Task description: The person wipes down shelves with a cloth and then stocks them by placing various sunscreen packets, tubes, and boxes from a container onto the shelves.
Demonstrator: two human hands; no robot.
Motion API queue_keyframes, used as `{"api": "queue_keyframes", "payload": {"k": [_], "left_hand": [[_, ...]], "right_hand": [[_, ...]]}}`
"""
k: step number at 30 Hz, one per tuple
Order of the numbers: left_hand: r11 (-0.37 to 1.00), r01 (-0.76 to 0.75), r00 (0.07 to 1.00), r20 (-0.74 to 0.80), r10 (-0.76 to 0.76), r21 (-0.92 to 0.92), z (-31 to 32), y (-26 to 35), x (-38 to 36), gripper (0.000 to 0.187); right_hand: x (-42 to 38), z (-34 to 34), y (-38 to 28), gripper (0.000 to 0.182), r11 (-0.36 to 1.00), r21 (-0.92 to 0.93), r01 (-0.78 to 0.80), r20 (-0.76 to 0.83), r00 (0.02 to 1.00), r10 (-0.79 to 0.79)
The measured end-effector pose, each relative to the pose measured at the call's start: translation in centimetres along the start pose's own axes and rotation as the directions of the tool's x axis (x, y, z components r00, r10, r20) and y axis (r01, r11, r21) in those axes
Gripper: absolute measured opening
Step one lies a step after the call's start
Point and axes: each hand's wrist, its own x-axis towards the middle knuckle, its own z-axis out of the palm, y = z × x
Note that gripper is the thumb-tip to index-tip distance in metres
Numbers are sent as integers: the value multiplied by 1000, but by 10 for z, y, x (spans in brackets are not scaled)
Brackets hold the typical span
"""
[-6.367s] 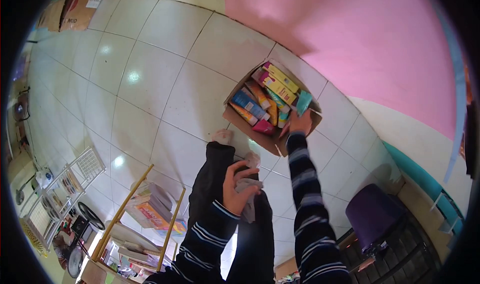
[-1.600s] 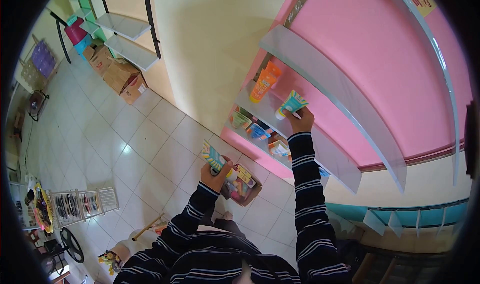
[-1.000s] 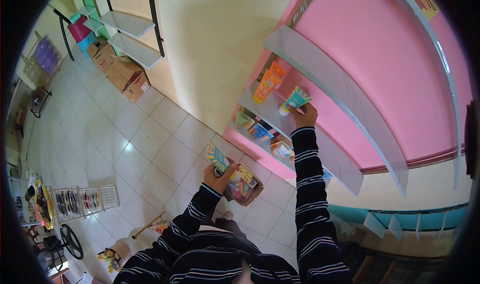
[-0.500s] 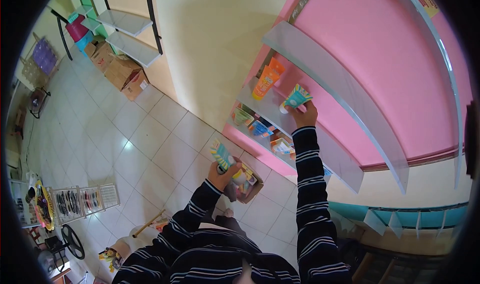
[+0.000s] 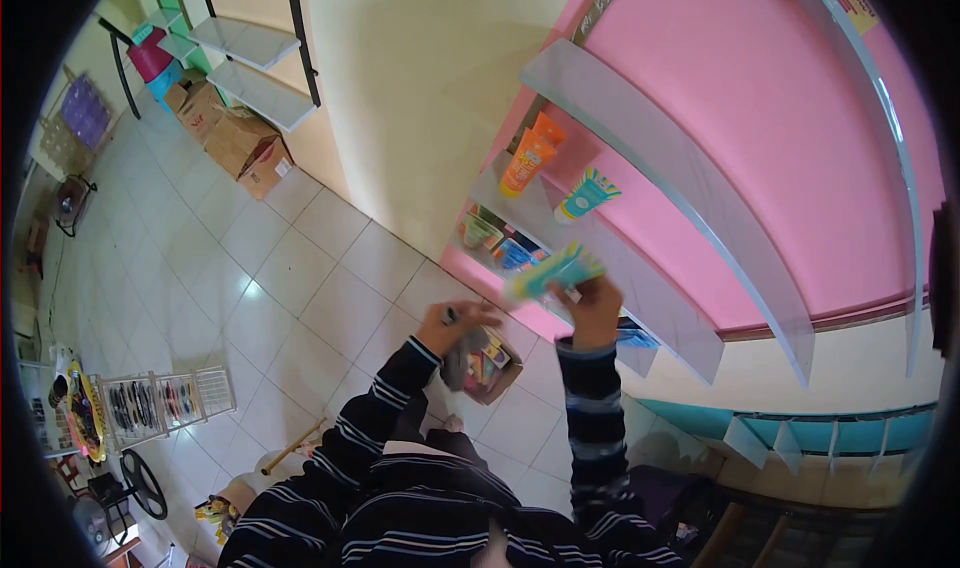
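A teal and yellow squeeze tube (image 5: 552, 274), blurred by motion, is in my right hand (image 5: 594, 310), in front of the pink-backed shelf. My left hand (image 5: 456, 326) is off to its left with fingers stretched out and apart from the tube. A matching teal tube (image 5: 587, 197) stands on the grey shelf board (image 5: 625, 258), beside several orange tubes (image 5: 528, 163). Below my left hand, an open cardboard box (image 5: 507, 375) on the floor holds mixed small packages.
On a lower shelf level are several packets (image 5: 482, 231), partly hidden by my right hand and the tube. Brown cartons (image 5: 240, 148) stand by the far wall under white shelves (image 5: 262, 93). A wire rack (image 5: 165, 406) is on the left over the tiled floor.
My right hand has let go of one teal tube, now standing on the shelf, and drawn back. The tube from my left hand has passed to my right hand.
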Motion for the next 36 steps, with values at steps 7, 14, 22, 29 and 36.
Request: {"api": "queue_keyframes", "payload": {"k": [7, 14, 22, 29, 36], "left_hand": [[974, -51, 942, -336, -28, -223, -11, 19, -23, 47], [946, -82, 918, -393, -50, -313, -14, 14, -36, 40], [949, -68, 921, -386, -59, -307, -8, 16, -37, 39], [966, -48, 909, -412, -63, -254, 0, 7, -41, 45], [971, 7, 861, -492, -127, -238, 14, -28, -77, 32]], "right_hand": [[80, -7, 42, 27, 982, -36, 187, -239, 952, -190], [85, -6, 46, 26, 961, -184, 207, -219, 944, -246], [84, -2, 39, 27, 984, -105, 145, -253, 953, -168], [88, -10, 57, 29, 946, -243, 214, -199, 944, -265], [21, -19, 56, 37, 974, -163, 157, -331, 921, -204]]}}
